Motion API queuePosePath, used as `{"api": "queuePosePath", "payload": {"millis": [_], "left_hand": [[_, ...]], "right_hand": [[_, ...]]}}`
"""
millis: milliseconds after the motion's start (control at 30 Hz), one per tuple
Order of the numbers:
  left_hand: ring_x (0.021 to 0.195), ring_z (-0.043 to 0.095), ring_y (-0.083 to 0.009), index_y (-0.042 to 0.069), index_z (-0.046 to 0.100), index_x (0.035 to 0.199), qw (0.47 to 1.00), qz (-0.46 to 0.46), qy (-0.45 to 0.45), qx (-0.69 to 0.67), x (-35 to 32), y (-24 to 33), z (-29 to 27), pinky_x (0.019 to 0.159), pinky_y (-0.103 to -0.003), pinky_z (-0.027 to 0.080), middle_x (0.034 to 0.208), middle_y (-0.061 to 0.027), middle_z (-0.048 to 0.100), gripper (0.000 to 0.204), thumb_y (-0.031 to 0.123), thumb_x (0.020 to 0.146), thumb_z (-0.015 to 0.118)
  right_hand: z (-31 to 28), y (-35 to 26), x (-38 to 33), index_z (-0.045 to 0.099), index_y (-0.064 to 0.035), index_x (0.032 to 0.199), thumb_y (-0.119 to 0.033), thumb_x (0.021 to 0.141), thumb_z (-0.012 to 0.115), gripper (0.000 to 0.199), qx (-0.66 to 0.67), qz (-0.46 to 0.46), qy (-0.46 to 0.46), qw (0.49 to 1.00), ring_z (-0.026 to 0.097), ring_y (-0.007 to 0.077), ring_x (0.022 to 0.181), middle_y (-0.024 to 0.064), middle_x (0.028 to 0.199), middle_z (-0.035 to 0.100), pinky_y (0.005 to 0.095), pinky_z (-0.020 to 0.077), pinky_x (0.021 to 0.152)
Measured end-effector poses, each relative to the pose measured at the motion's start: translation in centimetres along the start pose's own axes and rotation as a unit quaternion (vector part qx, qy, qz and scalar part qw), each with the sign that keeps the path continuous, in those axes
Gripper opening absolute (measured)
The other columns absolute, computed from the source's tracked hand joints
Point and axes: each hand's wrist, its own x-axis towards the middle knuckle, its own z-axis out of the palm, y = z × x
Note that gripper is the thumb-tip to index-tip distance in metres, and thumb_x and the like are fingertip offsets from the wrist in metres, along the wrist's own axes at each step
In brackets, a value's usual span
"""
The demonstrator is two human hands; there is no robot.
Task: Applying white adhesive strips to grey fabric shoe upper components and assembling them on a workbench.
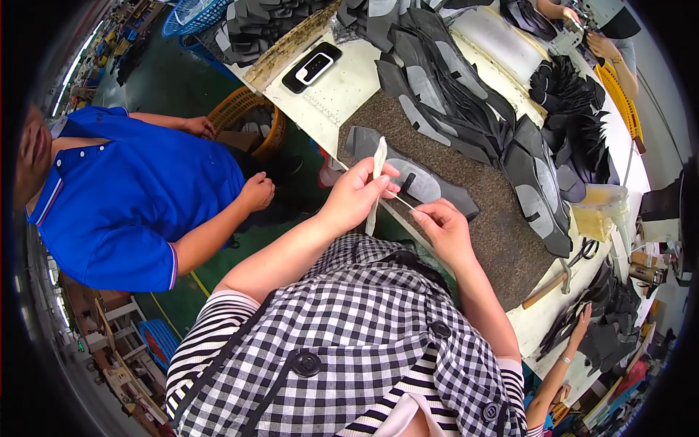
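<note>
My left hand [352, 195] is closed on a crumpled white strip [380, 154], whose ends stick out above and below the fingers. My right hand [445, 227] pinches the end of a thin white strand [401, 202] that runs across to my left fingers. Whether strand and strip are joined cannot be made out. Just beyond both hands, a dark grey cut piece with a lighter patch and a black tab [429, 183] lies flat on a speckled brown mat [502, 247]. Part of it is hidden behind my fingers.
Overlapping stacks of dark grey pieces [437, 80] cover the far side. A phone [314, 67] lies at the far left edge; a hammer [546, 290] and scissors [585, 251] lie at right. A person in blue [138, 197] stands left, beside an orange basket [275, 135]. Other people's hands work at right.
</note>
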Motion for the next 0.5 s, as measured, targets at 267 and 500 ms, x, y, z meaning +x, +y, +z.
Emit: {"api": "queuePosePath", "payload": {"millis": [267,500], "left_hand": [[0.076,0.058,-0.0071,0.005,0.06,0.109,0.992,-0.107,0.046,-0.052,-2.5,-3.2,1.6,0.065,-0.019,0.044,0.087,-0.0003,0.06,0.017,0.015,0.097,0.054],[0.065,0.044,-0.0018,0.008,0.064,0.099,0.993,-0.112,0.031,-0.008,-3.6,-3.3,4.7,0.057,-0.018,0.033,0.078,0.0056,0.054,0.015,0.02,0.091,0.066]], "right_hand": [[0.6,1.1,-0.5,0.062,-0.0021,0.099,-0.012,0.094,0.061,0.011,0.457,0.106,0.117,0.875,0.062,0.0145,0.088,0.0073,0.1,0.066,0.0285,0.0511,0.084],[-2.7,0.3,-1.3,0.054,-0.0091,0.096,-0.019,0.1,0.052,0.011,0.629,0.029,0.125,0.766,0.044,0.008,0.065,-0.0019,0.075,0.045,0.0226,0.0456,0.065]]}}
